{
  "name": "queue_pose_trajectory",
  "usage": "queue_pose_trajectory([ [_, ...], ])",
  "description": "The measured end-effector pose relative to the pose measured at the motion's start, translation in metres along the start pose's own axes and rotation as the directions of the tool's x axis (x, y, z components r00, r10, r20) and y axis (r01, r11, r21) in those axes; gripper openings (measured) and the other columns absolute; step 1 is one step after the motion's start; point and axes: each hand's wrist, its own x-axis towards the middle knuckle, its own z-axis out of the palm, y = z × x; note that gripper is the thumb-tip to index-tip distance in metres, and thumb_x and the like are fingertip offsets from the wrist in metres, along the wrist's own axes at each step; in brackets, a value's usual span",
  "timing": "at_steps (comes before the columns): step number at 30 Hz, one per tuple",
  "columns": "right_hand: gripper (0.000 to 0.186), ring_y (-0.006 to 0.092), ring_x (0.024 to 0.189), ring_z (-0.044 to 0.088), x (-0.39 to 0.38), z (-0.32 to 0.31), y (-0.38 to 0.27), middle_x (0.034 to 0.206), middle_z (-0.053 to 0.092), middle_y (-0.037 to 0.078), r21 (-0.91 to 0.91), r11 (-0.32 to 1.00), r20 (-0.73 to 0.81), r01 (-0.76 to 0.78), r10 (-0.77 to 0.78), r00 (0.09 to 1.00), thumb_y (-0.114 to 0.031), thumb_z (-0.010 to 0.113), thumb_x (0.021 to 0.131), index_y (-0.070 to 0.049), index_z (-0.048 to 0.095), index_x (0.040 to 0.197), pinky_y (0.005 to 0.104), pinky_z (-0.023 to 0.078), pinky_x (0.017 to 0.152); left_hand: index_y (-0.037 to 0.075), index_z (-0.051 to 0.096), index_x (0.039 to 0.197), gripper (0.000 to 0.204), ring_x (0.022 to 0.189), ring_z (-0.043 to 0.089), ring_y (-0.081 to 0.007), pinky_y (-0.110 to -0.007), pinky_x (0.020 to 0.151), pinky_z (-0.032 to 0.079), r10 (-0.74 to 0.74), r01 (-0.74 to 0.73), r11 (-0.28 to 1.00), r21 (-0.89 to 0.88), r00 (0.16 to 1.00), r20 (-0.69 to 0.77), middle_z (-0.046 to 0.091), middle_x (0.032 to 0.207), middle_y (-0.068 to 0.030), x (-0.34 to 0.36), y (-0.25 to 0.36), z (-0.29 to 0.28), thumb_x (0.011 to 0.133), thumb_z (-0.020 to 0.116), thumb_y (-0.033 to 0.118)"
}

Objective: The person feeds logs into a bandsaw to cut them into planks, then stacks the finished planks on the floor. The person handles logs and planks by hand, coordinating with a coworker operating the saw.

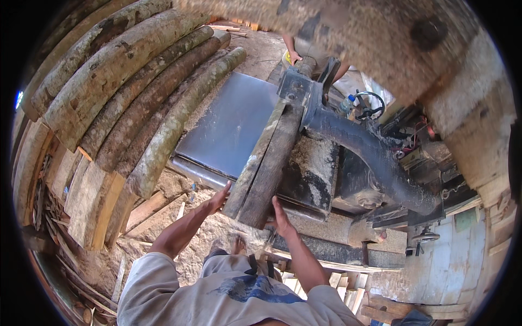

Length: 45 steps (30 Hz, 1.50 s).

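A split log (265, 160), grey-brown with a dark cut along its length, lies on the metal saw table (228, 117). Its near end sticks out over the table's front edge toward me. My left hand (219, 198) is at the log's left side, fingers stretched out; whether it touches the wood is hard to tell. On the other side, my right hand (281, 217) grips the near end, thumb up along the bark and fingers partly hidden beneath. The log's far end runs under the dark blade guide (296, 84) of a large band saw (370, 149).
Barked logs (130, 87) are stacked at the left beside the table. Across the machine, another person's hand (294, 57) is near the log's far end. A handwheel (370, 106) and a bottle (346, 104) are behind the saw's arm. Sawdust and offcuts cover the floor (187, 239).
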Motion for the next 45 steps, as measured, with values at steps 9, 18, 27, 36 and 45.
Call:
queue_pose_trajectory([
  [9,0.101,0.0337,0.126,0.034,-0.078,0.042,0.081,0.147,0.019,0.01,0.103,0.995,0.135,-0.002,-0.012,0.991,-0.074,0.054,0.071,-0.03,0.002,0.146,0.0557,0.04,0.089,0.006,0.021,0.144,0.077,0.132,0.03,-0.0258,-0.036,0.108,0.028,0.545,-0.511,0.832,-0.216,0.826,0.145,0.028,0.146,-0.0143,-0.046,-0.107,0.011,0.091,0.025,0.062],
  [18,0.091,0.027,0.12,0.041,-0.168,0.082,0.156,0.142,0.031,0.008,0.083,0.996,0.041,-0.032,0.028,0.999,-0.07,0.053,0.076,-0.023,0.016,0.144,0.0509,0.04,0.091,0.007,0.037,0.136,0.07,0.101,0.053,-0.02,-0.035,0.087,0.045,0.303,-0.262,0.916,-0.305,0.948,0.096,0.052,0.121,-0.0105,-0.125,-0.189,0.03,0.093,0.025,0.06],
  [27,0.1,0.0338,0.123,0.04,-0.259,0.118,0.241,0.147,0.02,0.014,0.013,1.0,0.088,0.007,-0.008,0.996,-0.071,0.051,0.076,-0.026,-0.003,0.146,0.0481,0.045,0.085,0.006,0.046,0.129,0.072,0.084,0.061,-0.022,-0.036,0.077,0.051,0.25,-0.242,0.942,-0.233,0.968,0.003,0.062,0.102,-0.013,-0.209,-0.288,0.048,0.092,0.021,0.062],
  [36,0.1,0.0361,0.119,0.045,-0.346,0.161,0.325,0.146,0.021,0.016,-0.022,0.996,0.055,0.083,-0.082,0.995,-0.071,0.049,0.077,-0.021,-0.003,0.147,0.0461,0.048,0.08,0.005,0.043,0.131,0.072,0.099,0.058,-0.0228,-0.035,0.087,0.047,0.306,-0.26,0.918,-0.3,0.945,0.114,0.057,0.112,-0.0127,-0.28,-0.386,0.062,0.091,0.025,0.062],
  [45,0.095,0.0292,0.131,0.029,-0.448,0.214,0.409,0.146,0.022,0.014,0.089,0.995,-0.033,0.036,-0.033,0.999,-0.06,0.054,0.081,-0.018,0.001,0.147,0.044,0.04,0.092,0.003,0.042,0.133,0.066,0.11,0.052,-0.0199,-0.032,0.095,0.042,0.31,-0.277,0.776,-0.566,0.95,-0.038,0.054,0.125,-0.0104,-0.328,-0.5,0.098,0.093,0.036,0.054],
])
